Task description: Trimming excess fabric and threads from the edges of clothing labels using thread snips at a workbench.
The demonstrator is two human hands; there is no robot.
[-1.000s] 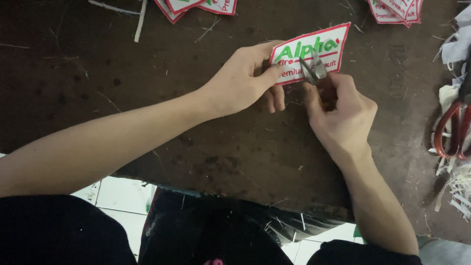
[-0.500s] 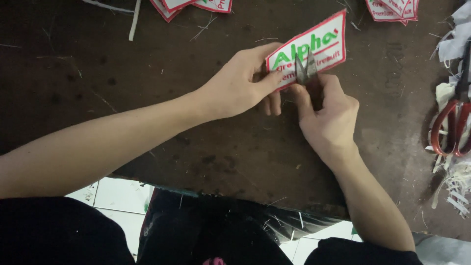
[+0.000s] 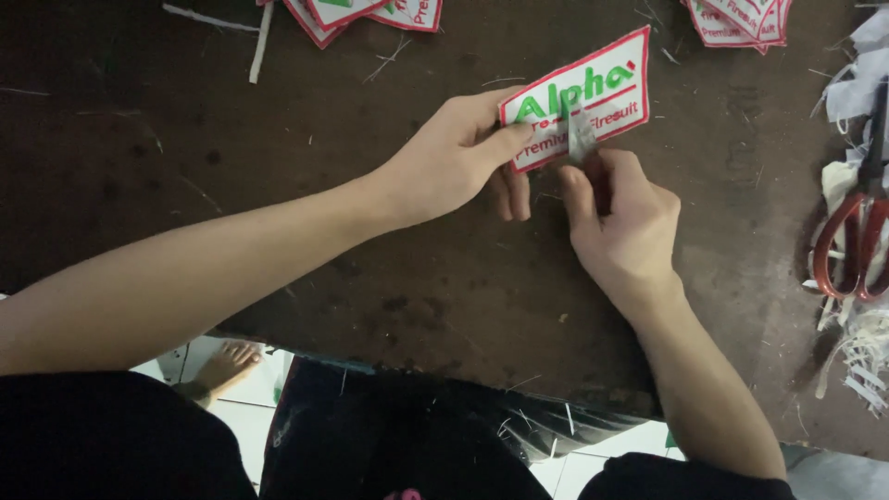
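Shifted since the earlier frames: patch (image 3: 593, 97) raised slightly up and to the right on the table; right hand drawn closer beneath its lower edge; left-hand pinch unchanged.

Head view, item by item.

Left hand (image 3: 454, 157): grasping the patch at its left end, thumb on top, fingers folded under. Arm stretched in from lower left.

Right hand (image 3: 625, 227): clenched around a small metal snipping tool (image 3: 582, 137), blades pointing up onto the lower middle of the patch face. Blades open or closed: cannot tell, too small and blurred.

Patch: four-sided embroidered badge, white ground, red border, green and red lettering. Held tilted, right end higher, lifted just above the dark wooden table (image 3: 278, 185), above centre-right of frame. Flat, stiff-looking, no visible fold.

Handling note, as judgement: best kept taut by the left pinch, tool tips kept shallow and close to the stitching so that loose thread alone is caught, border and face left uncut. Steady wrist on the table likely helpful.

Surroundings: further patches of the same kind at top centre (image 3: 361, 14) and top right (image 3: 736, 20), partly out of frame. Red-handled scissors (image 3: 847, 245) lying at the right edge, well apart from both hands. White scraps and thread trimmings (image 3: 861, 347) heaped around them. Bare foot (image 3: 227, 361) on pale floor tiles below the table edge, lower left.
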